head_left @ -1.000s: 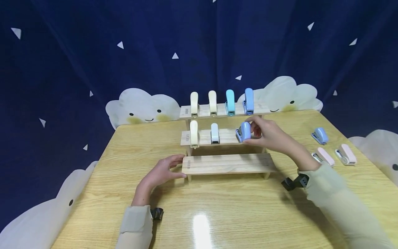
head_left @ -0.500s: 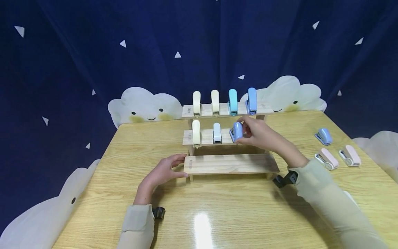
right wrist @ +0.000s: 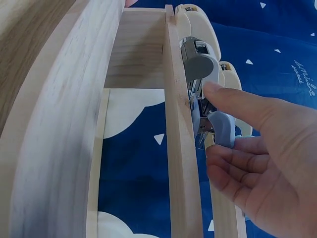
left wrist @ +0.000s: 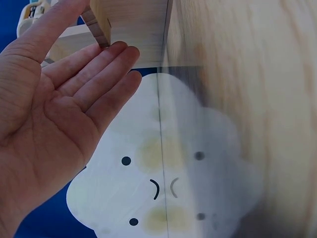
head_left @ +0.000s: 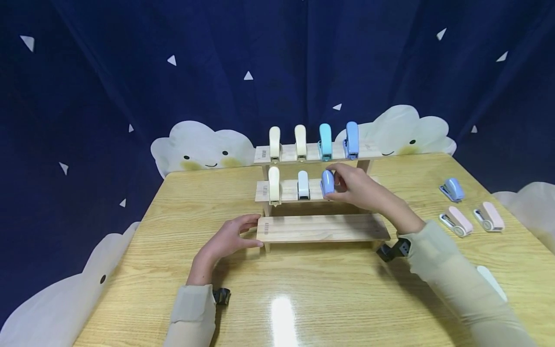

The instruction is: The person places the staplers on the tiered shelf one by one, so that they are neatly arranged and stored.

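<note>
In the head view my right hand [head_left: 357,189] pinches a small periwinkle-blue stapler [head_left: 327,182] between thumb and fingers, on the middle tier of a stepped wooden shelf [head_left: 318,228]. A small pale-blue stapler [head_left: 303,185] stands left of it, and a cream stapler [head_left: 274,185] farther left. The right wrist view shows the blue stapler [right wrist: 223,128] at the tier's edge, thumb above and fingertips below it. My left hand [head_left: 231,237] rests at the left end of the bottom tier; in the left wrist view its fingers [left wrist: 109,91] are nearly straight beside the wood.
The top tier bears two cream staplers, a turquoise stapler [head_left: 325,141] and a blue stapler [head_left: 352,140]. On the table's right lie another small blue stapler [head_left: 452,189], two pink staplers [head_left: 457,221] and a white object [head_left: 492,283] partly behind the right sleeve.
My right hand has moved left along the middle tier with the blue stapler, which now stands straighter and nearer the pale-blue one. The left hand keeps its place; the view has shifted slightly.
</note>
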Tool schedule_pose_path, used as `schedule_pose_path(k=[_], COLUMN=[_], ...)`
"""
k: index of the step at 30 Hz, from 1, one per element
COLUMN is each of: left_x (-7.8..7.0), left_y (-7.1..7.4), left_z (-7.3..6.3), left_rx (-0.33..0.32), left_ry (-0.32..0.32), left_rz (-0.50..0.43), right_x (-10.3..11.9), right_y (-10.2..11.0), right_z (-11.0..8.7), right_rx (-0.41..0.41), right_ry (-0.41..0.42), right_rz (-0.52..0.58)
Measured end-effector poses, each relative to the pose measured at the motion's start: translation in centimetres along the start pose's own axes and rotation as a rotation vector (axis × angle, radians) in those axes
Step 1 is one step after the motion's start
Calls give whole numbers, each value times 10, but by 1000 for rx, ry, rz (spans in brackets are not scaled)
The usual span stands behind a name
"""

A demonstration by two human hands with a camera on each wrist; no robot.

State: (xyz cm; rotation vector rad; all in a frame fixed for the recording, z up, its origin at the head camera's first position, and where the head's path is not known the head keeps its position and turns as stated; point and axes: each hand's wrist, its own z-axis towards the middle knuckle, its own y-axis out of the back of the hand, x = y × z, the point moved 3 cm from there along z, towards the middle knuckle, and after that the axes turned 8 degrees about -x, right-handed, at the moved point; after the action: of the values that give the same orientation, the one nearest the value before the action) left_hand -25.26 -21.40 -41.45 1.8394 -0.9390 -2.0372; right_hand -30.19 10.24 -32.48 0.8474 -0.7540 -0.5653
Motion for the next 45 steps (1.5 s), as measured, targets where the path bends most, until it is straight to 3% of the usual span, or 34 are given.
schedule_pose_path(k=[11, 18, 30, 36, 43, 45], left_x=[-1, -2, -1, 2, 3, 3], left_y=[1, 1, 1, -1, 0, 0], left_z=[-1, -1, 0, 0, 0, 0], left_rx=[2, 2, 2, 9, 10, 13], left_ry=[-14, -6, -19, -14, -17, -17], left_rz=[6, 7, 21, 19, 18, 11], right_x=[-1, -9, -36, -57, -80, -87], right_y=[2, 20, 68, 86, 98, 99], right_z=[-2, -18, -77, -117, -159, -171], right_rx=[6, -34, -111, -146, -180, -190], right_ry=[-26, -44, -91, -153, -73, -87], right_rz=[8, -15, -134, -123, -150, -140])
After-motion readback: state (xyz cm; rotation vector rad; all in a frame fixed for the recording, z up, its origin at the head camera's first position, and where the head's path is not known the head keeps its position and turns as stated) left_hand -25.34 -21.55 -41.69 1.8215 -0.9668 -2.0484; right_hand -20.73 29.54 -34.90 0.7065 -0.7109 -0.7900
